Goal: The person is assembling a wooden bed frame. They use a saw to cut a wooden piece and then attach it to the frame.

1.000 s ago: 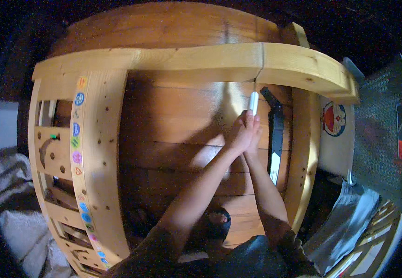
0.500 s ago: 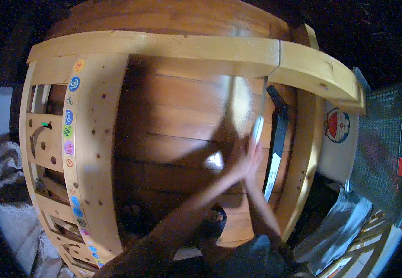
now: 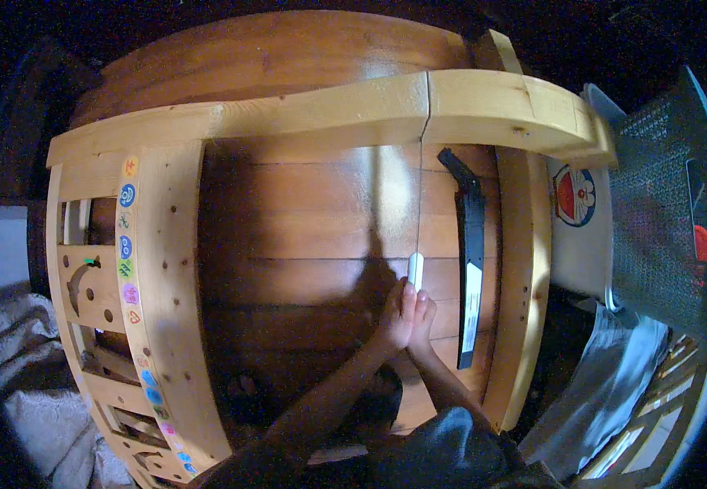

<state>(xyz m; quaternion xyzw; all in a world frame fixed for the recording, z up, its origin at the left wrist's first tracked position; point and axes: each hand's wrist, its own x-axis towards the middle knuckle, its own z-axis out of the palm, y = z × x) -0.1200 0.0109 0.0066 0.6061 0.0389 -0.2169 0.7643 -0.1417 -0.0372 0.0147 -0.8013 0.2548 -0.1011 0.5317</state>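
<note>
Midway across the head view, over a reddish wooden floor (image 3: 313,191), a white-handled tool (image 3: 415,270) lies with its long axis running nearly up and down the picture, away from the person. Its rounded pale handle is at the near end; from it a very thin dark blade (image 3: 420,196), seen almost edge-on, runs up with a slight lean to the right and meets the near side of a pale wooden beam (image 3: 321,107). A dark line continues across the beam from that meeting place.

The left hand (image 3: 397,319) and the right hand (image 3: 422,320) are pressed together, clamped on the lower part of the handle, whose rounded top stands clear above the fingers; how far each hand wraps round it is hidden. The left forearm (image 3: 333,391) slants in from the lower left, while the right forearm (image 3: 443,383) rises more steeply from the lower right, so the two narrow to a point at the handle.

Right of the tool, well apart from the hands, a long black object (image 3: 471,228) with a pale label lies roughly parallel, its far end bent leftward.
</note>
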